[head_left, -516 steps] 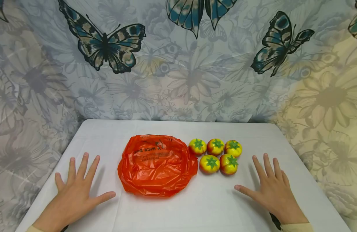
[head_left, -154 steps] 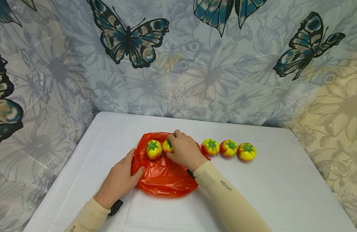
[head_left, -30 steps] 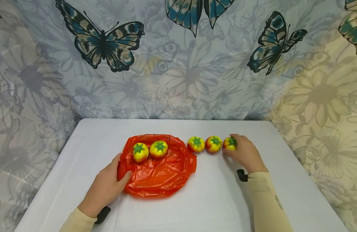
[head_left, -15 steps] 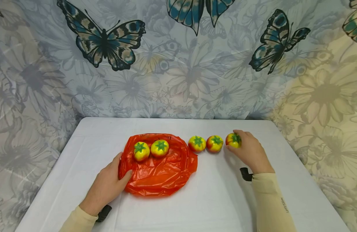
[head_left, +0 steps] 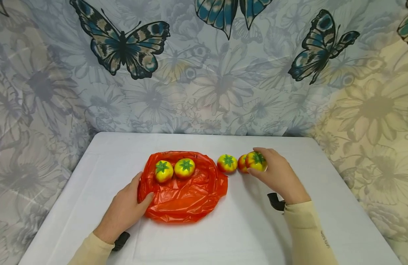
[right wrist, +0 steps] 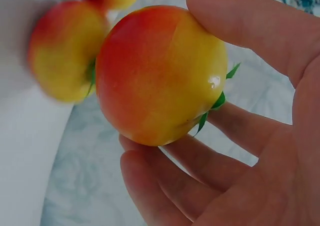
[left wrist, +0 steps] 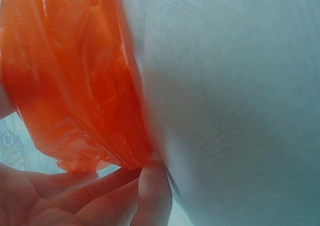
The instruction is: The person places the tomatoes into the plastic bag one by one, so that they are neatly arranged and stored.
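Note:
A crumpled orange plastic bag [head_left: 185, 193] lies on the white table [head_left: 224, 235]. Two yellow-red toy tomatoes [head_left: 164, 171] [head_left: 185, 168] sit on its far part. My left hand [head_left: 126, 209] rests at the bag's left edge, thumb on the plastic; in the left wrist view its fingers [left wrist: 150, 193] touch the orange bag [left wrist: 75, 85]. My right hand [head_left: 273, 173] grips a third tomato [head_left: 256, 161], lifted just off the table; the right wrist view shows that tomato [right wrist: 160, 73] held between fingers and thumb. Two more tomatoes [head_left: 227, 163] [head_left: 242, 163] stand on the table right of the bag.
A butterfly-and-flower printed cloth [head_left: 204, 73] hangs behind and beside the table. The table's front and right parts hold only my sleeved forearms [head_left: 306, 235].
My right hand has closed round the rightmost tomato, lifted it and carried it leftward, over the neighbouring tomato. The left hand stays at the bag's edge.

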`<action>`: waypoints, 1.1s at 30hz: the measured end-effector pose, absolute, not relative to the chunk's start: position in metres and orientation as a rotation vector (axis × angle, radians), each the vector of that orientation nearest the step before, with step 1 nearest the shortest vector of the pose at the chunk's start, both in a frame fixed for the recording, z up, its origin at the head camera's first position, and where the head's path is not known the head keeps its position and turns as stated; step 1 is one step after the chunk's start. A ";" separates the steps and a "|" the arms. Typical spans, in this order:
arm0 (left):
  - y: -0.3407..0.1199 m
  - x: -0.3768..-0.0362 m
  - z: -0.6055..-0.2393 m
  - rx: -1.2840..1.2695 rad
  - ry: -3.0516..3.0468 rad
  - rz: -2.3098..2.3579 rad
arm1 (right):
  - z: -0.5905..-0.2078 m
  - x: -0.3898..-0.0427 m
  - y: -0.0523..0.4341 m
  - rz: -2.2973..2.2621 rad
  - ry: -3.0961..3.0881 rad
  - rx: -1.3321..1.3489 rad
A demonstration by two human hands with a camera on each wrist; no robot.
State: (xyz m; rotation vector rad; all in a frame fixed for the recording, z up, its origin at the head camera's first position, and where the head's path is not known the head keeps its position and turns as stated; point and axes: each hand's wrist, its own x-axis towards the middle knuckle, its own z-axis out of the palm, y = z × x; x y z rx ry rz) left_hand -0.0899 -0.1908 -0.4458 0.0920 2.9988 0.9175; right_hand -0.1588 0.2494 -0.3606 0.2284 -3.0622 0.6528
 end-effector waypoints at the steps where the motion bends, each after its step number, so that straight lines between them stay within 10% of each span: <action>1: -0.191 -0.090 -0.446 0.091 2.999 0.920 | -0.360 -0.158 0.245 0.654 -3.060 0.246; 33: -0.194 -0.090 -0.444 0.104 2.998 0.947 | -0.377 -0.136 0.052 0.571 -3.051 0.951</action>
